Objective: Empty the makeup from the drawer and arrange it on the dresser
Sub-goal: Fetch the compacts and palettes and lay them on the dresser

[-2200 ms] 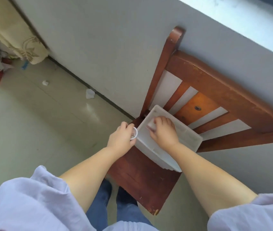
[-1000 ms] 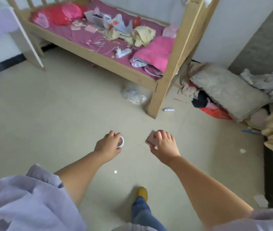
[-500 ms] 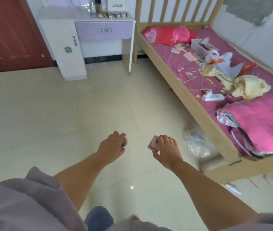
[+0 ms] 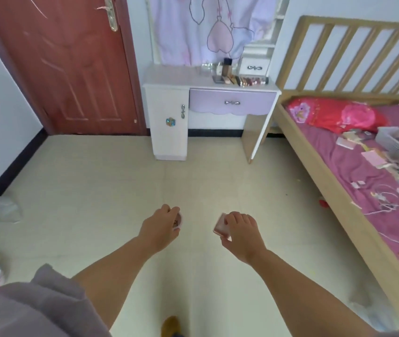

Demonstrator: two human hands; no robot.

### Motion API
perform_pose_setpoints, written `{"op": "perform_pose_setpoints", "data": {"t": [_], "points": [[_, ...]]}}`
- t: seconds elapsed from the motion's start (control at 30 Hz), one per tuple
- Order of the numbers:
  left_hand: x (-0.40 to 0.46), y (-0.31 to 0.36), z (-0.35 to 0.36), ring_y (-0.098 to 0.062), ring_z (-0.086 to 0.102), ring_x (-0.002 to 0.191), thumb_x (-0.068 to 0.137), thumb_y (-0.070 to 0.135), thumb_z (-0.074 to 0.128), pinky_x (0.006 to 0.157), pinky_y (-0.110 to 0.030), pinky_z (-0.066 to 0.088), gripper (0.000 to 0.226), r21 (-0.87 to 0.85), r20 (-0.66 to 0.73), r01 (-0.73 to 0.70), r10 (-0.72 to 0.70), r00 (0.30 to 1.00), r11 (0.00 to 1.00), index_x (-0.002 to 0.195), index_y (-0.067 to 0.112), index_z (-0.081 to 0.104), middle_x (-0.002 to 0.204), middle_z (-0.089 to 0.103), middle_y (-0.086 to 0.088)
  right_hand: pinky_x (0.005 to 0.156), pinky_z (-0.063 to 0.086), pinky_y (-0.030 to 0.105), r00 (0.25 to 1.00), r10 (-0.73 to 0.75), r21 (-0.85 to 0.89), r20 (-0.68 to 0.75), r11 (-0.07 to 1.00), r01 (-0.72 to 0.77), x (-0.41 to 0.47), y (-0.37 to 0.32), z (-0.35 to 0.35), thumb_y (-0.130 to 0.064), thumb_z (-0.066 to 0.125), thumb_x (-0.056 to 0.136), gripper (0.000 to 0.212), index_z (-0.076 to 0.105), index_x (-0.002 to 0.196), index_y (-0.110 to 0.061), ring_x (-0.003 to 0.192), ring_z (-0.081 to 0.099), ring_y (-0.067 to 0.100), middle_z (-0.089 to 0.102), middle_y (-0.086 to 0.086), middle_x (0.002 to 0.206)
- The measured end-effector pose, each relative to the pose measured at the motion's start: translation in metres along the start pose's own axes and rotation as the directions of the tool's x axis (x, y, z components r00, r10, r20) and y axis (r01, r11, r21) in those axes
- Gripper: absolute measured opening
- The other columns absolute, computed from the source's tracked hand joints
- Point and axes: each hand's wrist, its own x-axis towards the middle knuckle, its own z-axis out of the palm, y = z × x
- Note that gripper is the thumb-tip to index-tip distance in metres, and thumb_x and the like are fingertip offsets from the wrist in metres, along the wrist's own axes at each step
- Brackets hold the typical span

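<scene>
We are on the carrying step, walking over the floor toward the white dresser (image 4: 209,87) by the far wall. Our left hand (image 4: 160,231) curls around a small round jar (image 4: 177,221), and our right hand (image 4: 241,231) pinches a flat pink compact (image 4: 221,226). Both are held out in front of us, well apart from the dresser. Bottles and a row of small makeup (image 4: 238,77) already stand near the back right corner of the dresser top, just beside a little white drawer box (image 4: 254,65). The purple drawer (image 4: 232,102) under the top is closed, so we cannot tell what is in it. Next, we think, we need to reach the dresser and set both things down on a bare spot beside the row. A gray basket (image 4: 393,142) sits on the bed (image 4: 354,166), but its contents are too blurry to name.
</scene>
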Motion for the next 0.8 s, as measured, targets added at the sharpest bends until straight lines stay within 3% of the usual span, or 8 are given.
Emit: {"op": "perform_pose_setpoints", "data": {"t": [0.23, 0.47, 0.6, 0.8], "points": [[0.137, -0.046, -0.027, -0.020, 0.051, 0.105, 0.089, 0.032, 0.054, 0.075, -0.029, 0.048, 0.046, 0.013, 0.017, -0.009, 0.009, 1.000, 1.000, 0.131, 0.021, 0.041, 0.120, 0.046, -0.002, 0.111, 0.019, 0.032, 1.000, -0.020, -0.064, 0.006, 0.998, 0.020, 0.154, 0.013, -0.017, -0.042, 0.049, 0.089, 0.048, 0.042, 0.128, -0.016, 0.120, 0.042, 0.021, 0.045, -0.001, 0.132], [0.311, -0.083, -0.035, -0.021, 0.053, 0.106, 0.089, 0.034, 0.054, 0.077, -0.030, 0.048, 0.049, 0.046, 0.008, -0.008, 0.007, 1.000, 0.999, 0.134, 0.020, 0.039, 0.124, 0.046, -0.003, 0.111, 0.019, 0.033, 1.000, -0.008, -0.136, 0.018, 0.991, 0.011, 0.322, 0.079, -0.020, -0.044, 0.046, 0.089, 0.048, 0.040, 0.130, -0.019, 0.121, 0.043, 0.019, 0.046, -0.003, 0.131], [0.427, -0.089, -0.050, -0.020, 0.051, 0.109, 0.089, 0.035, 0.055, 0.080, -0.033, 0.050, 0.050, -0.021, 0.003, 0.063, -0.063, 0.998, 0.998, 0.134, 0.020, 0.039, 0.125, 0.045, -0.003, 0.109, 0.020, 0.032, 1.000, -0.006, -0.150, 0.014, 0.989, 0.008, 0.429, 0.126, -0.043, -0.045, 0.045, 0.090, 0.048, 0.040, 0.130, -0.019, 0.120, 0.043, 0.019, 0.046, -0.003, 0.131], [0.566, -0.096, -0.068, -0.022, 0.052, 0.107, 0.090, 0.034, 0.054, 0.076, -0.031, 0.048, 0.049, -0.058, -0.019, 0.049, -0.050, 0.999, 0.997, 0.134, 0.019, 0.039, 0.122, 0.046, -0.004, 0.110, 0.023, 0.035, 0.998, -0.010, -0.178, 0.067, 0.984, 0.022, 0.570, 0.176, -0.073, -0.042, 0.048, 0.090, 0.049, 0.038, 0.131, -0.018, 0.123, 0.041, 0.021, 0.045, 0.000, 0.134]]}}
